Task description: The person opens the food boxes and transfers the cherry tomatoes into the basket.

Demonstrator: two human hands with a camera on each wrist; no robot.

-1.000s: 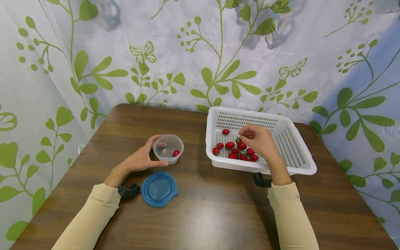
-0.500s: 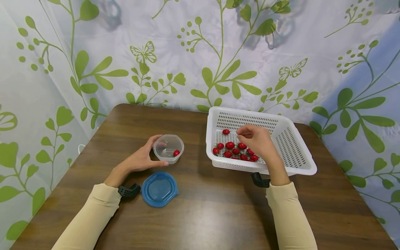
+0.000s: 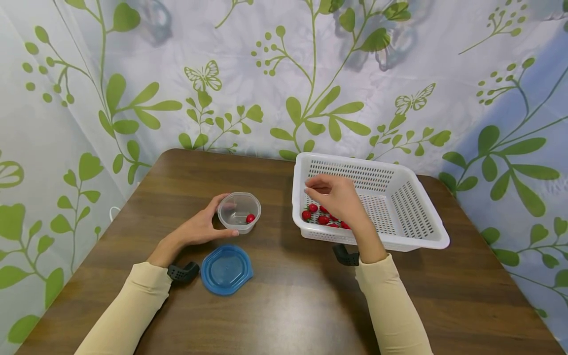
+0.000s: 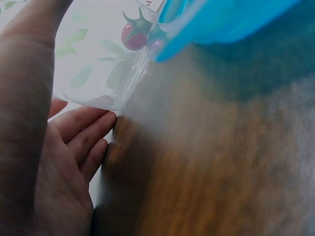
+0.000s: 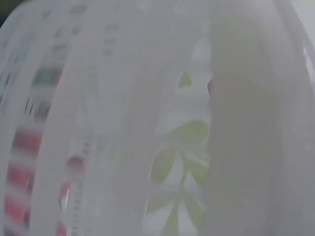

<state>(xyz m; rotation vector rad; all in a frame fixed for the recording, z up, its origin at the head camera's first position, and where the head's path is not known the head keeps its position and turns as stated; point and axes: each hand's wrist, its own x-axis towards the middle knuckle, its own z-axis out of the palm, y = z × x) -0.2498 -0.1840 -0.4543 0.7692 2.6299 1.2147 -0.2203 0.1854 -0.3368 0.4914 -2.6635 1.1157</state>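
My left hand holds a small clear plastic container, fingers round its far left side and thumb along its front. One cherry tomato lies inside; the left wrist view shows its green stem. My right hand hovers over the left part of a white slotted basket, thumb and fingertips drawn close together. Whether something small sits between those fingertips is hidden. Below it several red cherry tomatoes lie on the basket floor, partly covered by the hand. The right wrist view is blurred.
A blue lid lies on the brown wooden table, in front of the container and near my left wrist. A leaf-patterned curtain hangs behind the table. The basket's raised left wall stands between the tomatoes and the container.
My right hand has moved left across the basket, its fingertips now near the left rim. Some tomatoes shifted slightly earlier. The left hand and container have stayed in place.
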